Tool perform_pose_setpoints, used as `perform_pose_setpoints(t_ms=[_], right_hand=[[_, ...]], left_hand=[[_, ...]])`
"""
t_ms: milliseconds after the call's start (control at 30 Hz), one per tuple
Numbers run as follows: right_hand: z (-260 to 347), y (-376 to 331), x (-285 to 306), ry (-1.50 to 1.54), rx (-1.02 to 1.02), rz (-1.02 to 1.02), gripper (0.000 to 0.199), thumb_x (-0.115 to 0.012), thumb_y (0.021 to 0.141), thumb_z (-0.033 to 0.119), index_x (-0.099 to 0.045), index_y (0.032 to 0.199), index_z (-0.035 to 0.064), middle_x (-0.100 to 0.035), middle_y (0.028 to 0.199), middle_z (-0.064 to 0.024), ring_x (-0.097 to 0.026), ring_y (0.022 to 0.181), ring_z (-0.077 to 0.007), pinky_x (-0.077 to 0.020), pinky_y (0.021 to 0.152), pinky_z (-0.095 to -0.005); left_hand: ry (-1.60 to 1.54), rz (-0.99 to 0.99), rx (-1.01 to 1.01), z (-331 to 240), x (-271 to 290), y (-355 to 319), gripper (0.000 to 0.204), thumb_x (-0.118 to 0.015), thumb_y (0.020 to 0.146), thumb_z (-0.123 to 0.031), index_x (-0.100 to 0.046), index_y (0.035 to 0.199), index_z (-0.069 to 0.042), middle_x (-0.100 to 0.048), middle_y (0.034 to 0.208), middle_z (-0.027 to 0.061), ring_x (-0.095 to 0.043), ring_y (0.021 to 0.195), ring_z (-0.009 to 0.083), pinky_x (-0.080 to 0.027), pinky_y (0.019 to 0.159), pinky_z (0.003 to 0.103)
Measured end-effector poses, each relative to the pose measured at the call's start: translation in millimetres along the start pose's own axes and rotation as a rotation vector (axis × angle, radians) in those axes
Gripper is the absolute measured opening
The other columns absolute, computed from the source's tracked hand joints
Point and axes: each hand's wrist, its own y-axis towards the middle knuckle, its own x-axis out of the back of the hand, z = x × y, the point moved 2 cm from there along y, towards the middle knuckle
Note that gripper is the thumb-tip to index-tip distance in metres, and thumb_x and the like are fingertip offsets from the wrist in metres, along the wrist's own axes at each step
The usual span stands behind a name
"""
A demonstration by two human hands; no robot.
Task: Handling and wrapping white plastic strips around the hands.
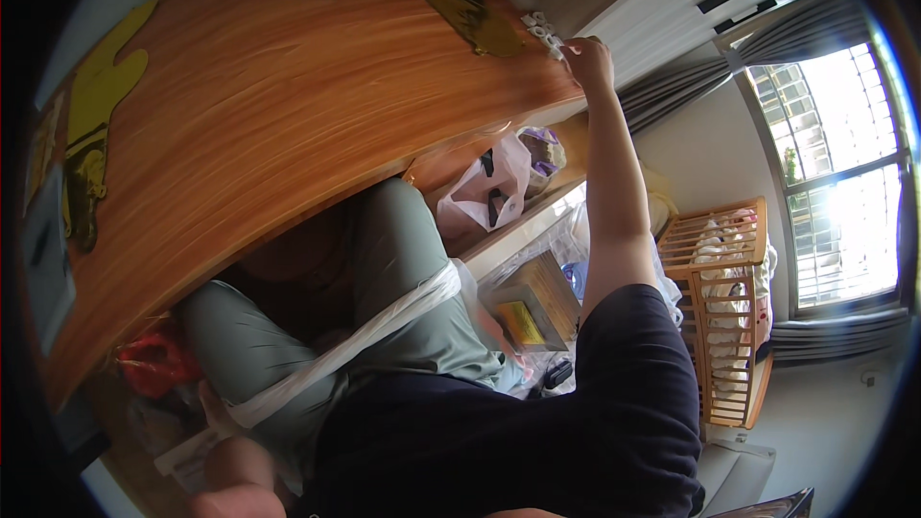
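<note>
My right hand (588, 62) reaches across to the far right corner of the wooden table. Its fingers are bent together at a cluster of small white ring-like pieces (539, 23); what lies between the fingertips is too small to make out. Beside the cluster lies a shiny gold-yellow flat piece (494, 31). My left hand (213, 410) is low at the left by my knee, blurred and partly hidden, near one end of a long white strip (360, 341) that runs across my lap. Whether its fingers grip the strip does not show.
More gold-yellow pieces lie on the table (317, 86), one mitten-shaped (106, 105) at the left. Near the left edge sits a grey flat object (48, 269). Below are a pink plastic bag (494, 187), a red bag (158, 360) and a cardboard box (542, 302). A wooden crib (724, 317) stands right.
</note>
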Motion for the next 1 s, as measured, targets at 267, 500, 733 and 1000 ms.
perform_pose_setpoints(t_ms=[267, 500, 733, 1000], right_hand=[[-15, 22, -8, 0.239, -0.012, 0.050, 0.020, -0.062, 0.085, 0.022, -0.075, 0.098, 0.0141, -0.069, 0.095, -0.0149, -0.066, 0.088, -0.0315, -0.0513, 0.080, -0.0384], [0, 31, -12, 0.212, -0.100, 0.339, 0.024, -0.054, 0.085, 0.020, -0.075, 0.098, 0.0178, -0.070, 0.092, -0.0147, -0.066, 0.092, -0.0304, -0.0528, 0.081, -0.0386], [15, 46, -14, 0.159, 0.024, 0.237, 0.026, -0.053, 0.083, 0.016, -0.076, 0.096, 0.0194, -0.070, 0.097, -0.0097, -0.065, 0.093, -0.0292, -0.0498, 0.089, -0.0381], [25, 56, -38, -0.014, 0.152, 0.097, 0.029, -0.049, 0.084, 0.016, -0.076, 0.093, 0.0166, -0.069, 0.100, -0.0162, -0.063, 0.099, -0.0327, -0.0451, 0.094, -0.0412]], left_hand=[[0.033, 0.011, 0.029, 17, 6, -16, 0.048, -0.063, 0.090, -0.006, -0.045, 0.134, 0.000, -0.052, 0.136, 0.0073, -0.055, 0.114, 0.0188, -0.045, 0.091, 0.033], [-0.446, -0.295, 1.042, 16, 17, -45, 0.042, -0.038, 0.102, -0.024, -0.042, 0.140, -0.006, -0.047, 0.143, 0.0018, -0.047, 0.127, 0.0122, -0.038, 0.102, 0.026], [-0.999, 0.013, 0.387, 15, 21, -40, 0.045, -0.028, 0.102, -0.022, -0.034, 0.146, -0.013, -0.037, 0.151, -0.0031, -0.042, 0.131, 0.0090, -0.031, 0.108, 0.024], [-1.222, -0.098, 0.547, 26, 26, -62, 0.039, -0.035, 0.099, -0.024, -0.037, 0.136, -0.013, -0.041, 0.138, -0.0003, -0.042, 0.124, 0.0131, -0.031, 0.103, 0.030]])
